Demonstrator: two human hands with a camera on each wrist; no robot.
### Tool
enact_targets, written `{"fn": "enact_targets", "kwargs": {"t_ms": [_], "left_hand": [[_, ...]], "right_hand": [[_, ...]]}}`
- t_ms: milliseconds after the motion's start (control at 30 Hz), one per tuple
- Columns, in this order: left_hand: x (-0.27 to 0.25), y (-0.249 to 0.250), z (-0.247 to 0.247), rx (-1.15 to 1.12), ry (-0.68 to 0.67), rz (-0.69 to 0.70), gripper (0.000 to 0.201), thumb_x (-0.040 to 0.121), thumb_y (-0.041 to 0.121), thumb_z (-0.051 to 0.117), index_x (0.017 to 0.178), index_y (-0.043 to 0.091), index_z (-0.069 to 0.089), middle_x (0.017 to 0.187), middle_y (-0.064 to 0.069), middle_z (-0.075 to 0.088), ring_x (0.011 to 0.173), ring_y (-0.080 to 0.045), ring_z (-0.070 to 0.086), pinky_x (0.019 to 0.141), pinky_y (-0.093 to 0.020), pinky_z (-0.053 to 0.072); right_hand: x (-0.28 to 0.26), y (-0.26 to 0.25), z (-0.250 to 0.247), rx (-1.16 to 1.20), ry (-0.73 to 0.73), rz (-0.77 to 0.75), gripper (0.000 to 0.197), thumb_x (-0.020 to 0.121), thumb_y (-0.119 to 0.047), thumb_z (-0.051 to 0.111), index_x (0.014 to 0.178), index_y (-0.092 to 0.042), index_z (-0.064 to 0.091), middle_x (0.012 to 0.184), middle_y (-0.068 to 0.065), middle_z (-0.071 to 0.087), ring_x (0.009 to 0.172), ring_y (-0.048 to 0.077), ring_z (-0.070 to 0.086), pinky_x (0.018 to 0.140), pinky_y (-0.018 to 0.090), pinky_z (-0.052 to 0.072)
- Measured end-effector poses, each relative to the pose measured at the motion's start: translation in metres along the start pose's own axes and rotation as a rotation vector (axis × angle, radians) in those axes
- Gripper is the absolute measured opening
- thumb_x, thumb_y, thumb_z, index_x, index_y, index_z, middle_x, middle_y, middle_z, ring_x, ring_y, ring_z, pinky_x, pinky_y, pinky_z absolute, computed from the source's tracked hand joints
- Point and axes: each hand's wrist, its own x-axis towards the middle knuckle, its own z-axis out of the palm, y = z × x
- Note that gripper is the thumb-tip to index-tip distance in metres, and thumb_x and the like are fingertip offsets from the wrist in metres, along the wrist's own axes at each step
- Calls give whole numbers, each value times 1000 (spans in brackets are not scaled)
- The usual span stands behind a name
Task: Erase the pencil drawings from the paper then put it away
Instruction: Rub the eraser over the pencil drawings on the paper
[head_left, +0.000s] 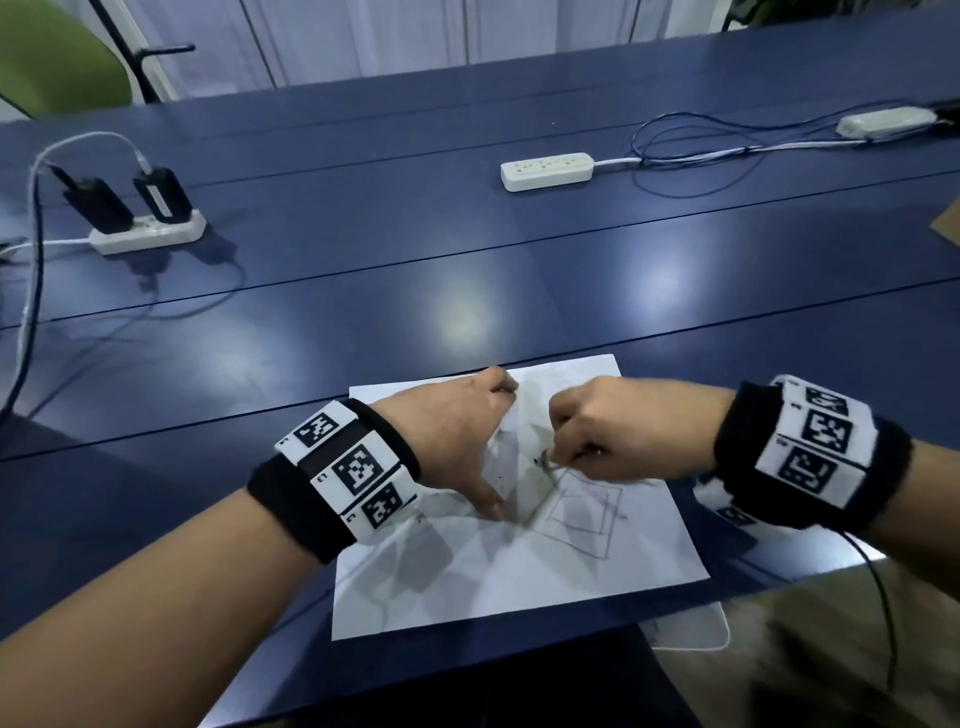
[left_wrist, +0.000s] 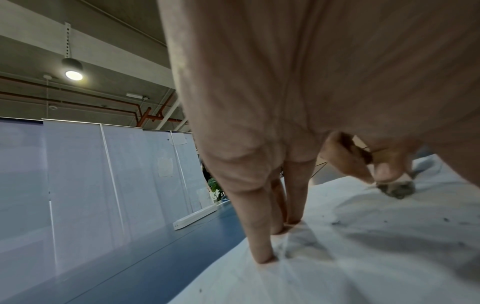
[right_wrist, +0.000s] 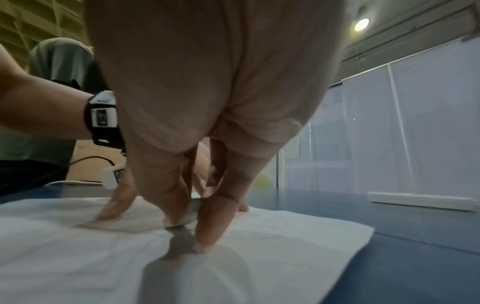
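Currently erasing: right hand (head_left: 597, 431) fingers pinching the eraser (left_wrist: 397, 190) against the paper (head_left: 519, 582); left hand (head_left: 457, 436) fingers spread, pinning it to the surface. Next, likely the square (head_left: 584, 512) beside the eraser.

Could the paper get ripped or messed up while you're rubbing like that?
It might. The paper already bulges into a ridge between the left hand, which presses it flat, and the right hand pinching the eraser, so a hard stroke could crease or tear it. The eraser looks grey and dirty, so it may smear. The square drawing is still unerased.
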Motion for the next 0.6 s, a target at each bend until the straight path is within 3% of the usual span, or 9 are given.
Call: {"fn": "enact_targets", "kwargs": {"t_ms": [67, 167, 333, 433, 500, 600], "left_hand": [[0, 0, 0, -1, -4, -1, 115, 53, 66, 83, 145, 15, 37, 148, 11, 26, 126, -14, 46, 104, -33, 44], [-1, 1, 0, -2, -3, -2, 116, 52, 67, 83, 145, 16, 36, 147, 13, 26, 123, -14, 49, 101, -34, 46], [1, 1, 1, 2, -1, 9, 115, 50, 69, 82, 143, 17, 39, 145, 11, 28, 125, -13, 47, 103, -33, 45], [1, -1, 1, -5, -8, 1, 115, 51, 67, 83, 143, 16, 38, 145, 12, 28, 124, -14, 48, 102, -34, 45], [1, -1, 1, -7, -5, 3, 116, 52, 67, 83, 145, 16, 36, 145, 13, 28, 124, -14, 48, 102, -34, 45], [0, -1, 1, -7, -1, 6, 114, 52, 66, 83, 144, 17, 38, 145, 13, 27, 124, -14, 48, 102, -34, 45]], "right_hand": [[4, 11, -5, -30, 56, 93, 20, 86, -20, 57, 97, -26, 71, 96, -3, 58, 83, 16, 56, 63, 26, 39], [7, 29, -11, -98, 119, 209, 17, 88, -21, 54, 91, -21, 71, 91, -1, 55, 83, 20, 58, 61, 28, 39], [-8, -4, 0, 11, -31, 9, 22, 86, -19, 55, 97, -26, 72, 95, -6, 57, 82, 12, 55, 65, 26, 43], [1, 15, -8, -32, 53, 105, 18, 88, -22, 56, 96, -25, 72, 94, -3, 58, 86, 16, 57, 69, 30, 45], [4, 31, -12, -66, 110, 184, 17, 91, -26, 55, 94, -23, 72, 93, -1, 59, 87, 18, 58, 65, 26, 41], [-1, 20, -5, -24, 86, 85, 13, 86, -19, 59, 88, -21, 72, 89, -3, 59, 81, 12, 55, 65, 19, 37]]}}
